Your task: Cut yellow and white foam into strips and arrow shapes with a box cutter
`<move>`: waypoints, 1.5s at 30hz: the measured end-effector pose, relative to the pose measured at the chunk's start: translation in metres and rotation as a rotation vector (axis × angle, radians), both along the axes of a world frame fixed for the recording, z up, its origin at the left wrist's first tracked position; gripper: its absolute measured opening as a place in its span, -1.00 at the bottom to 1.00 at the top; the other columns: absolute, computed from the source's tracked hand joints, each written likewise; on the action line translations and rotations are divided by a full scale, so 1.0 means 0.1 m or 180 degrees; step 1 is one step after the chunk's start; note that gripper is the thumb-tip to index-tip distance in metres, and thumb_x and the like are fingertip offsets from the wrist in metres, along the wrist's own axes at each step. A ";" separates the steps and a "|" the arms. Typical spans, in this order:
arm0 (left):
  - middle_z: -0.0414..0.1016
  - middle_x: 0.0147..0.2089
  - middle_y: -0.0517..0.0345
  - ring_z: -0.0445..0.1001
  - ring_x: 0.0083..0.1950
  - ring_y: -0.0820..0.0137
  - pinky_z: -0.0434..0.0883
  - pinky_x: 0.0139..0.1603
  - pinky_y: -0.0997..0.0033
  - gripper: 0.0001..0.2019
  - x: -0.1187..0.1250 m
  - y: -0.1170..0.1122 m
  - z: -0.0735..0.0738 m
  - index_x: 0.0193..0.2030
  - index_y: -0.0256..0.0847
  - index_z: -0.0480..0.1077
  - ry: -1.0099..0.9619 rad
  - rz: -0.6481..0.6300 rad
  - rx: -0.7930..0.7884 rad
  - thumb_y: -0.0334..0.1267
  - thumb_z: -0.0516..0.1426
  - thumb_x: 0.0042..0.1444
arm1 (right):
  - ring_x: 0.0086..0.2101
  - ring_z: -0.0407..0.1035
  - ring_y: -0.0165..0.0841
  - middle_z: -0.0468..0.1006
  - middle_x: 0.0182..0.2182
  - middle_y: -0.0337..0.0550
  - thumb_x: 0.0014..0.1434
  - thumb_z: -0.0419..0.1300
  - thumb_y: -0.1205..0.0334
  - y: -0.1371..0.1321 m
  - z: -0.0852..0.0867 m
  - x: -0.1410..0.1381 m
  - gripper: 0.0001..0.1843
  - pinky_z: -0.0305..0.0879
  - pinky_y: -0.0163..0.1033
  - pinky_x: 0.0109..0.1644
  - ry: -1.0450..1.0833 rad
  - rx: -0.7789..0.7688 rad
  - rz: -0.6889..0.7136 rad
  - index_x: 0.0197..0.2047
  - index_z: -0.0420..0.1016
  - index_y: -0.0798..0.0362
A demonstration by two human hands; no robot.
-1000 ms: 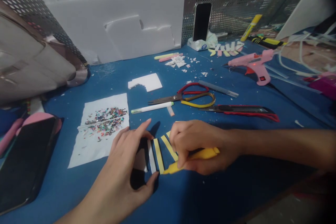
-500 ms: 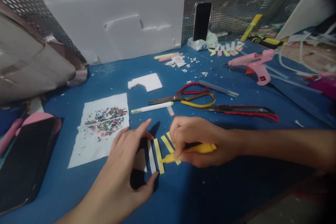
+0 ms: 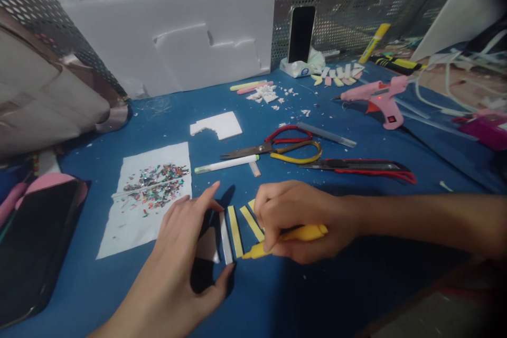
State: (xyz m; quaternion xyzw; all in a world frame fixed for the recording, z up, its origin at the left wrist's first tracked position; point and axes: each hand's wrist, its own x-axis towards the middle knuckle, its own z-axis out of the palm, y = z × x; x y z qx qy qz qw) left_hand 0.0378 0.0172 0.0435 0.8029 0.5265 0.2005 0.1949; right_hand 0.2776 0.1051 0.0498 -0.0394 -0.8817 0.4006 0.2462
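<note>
My left hand curves over the near part of the blue table, with a thin white strip held by its ends between thumb and finger. A yellow marker is gripped in my right hand, its tip low and pointing left, by the bottom end of a yellow strip. Another yellow strip lies slanted beside it, partly covered by my right hand. Under the arch of my left hand sits a pale flat piece.
Beyond the hands lie scissors, a white pen, a box cutter and a cut white foam piece. Paper with glitter bits is left. A pink glue gun is right. A phone stands behind; another phone lies left.
The marker's tip has moved down from the middle of the nearest yellow strip to its bottom end. My left hand keeps its hold on the white strip. The view has shifted slightly.
</note>
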 end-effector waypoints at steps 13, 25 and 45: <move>0.34 0.08 0.03 0.27 0.14 0.24 -0.06 0.37 0.01 -0.26 0.01 0.00 0.06 0.38 -0.24 -0.11 0.0091 -0.0267 0.0740 -0.27 0.14 0.10 | -0.34 0.29 -0.39 0.45 -0.44 -0.14 0.26 0.08 0.34 -0.01 0.01 0.02 -0.82 0.23 -0.21 -0.21 0.0527 -0.0168 -0.1393 -0.38 0.41 0.16; 0.52 0.03 0.26 0.39 -0.05 0.35 -0.04 0.27 0.18 -0.67 0.04 -0.03 0.02 -0.04 -0.10 0.43 0.0284 -0.0840 0.1353 0.03 0.17 0.15 | -0.45 0.28 -0.48 0.44 -0.50 -0.16 0.24 0.07 0.36 -0.04 0.02 0.02 -0.77 0.20 -0.32 -0.37 0.0668 -0.0219 -0.1280 -0.43 0.42 0.21; 0.55 -0.14 0.41 0.39 -0.22 0.55 0.20 0.21 0.35 -0.72 -0.03 -0.15 -0.01 -0.17 -0.08 0.52 0.0600 -0.1633 0.2303 -0.40 -0.01 0.30 | -0.49 0.15 -0.44 0.34 -0.57 -0.27 0.15 0.07 0.35 -0.06 0.01 0.03 -0.87 0.12 -0.29 -0.38 0.0224 0.0889 -0.0690 -0.43 0.34 0.08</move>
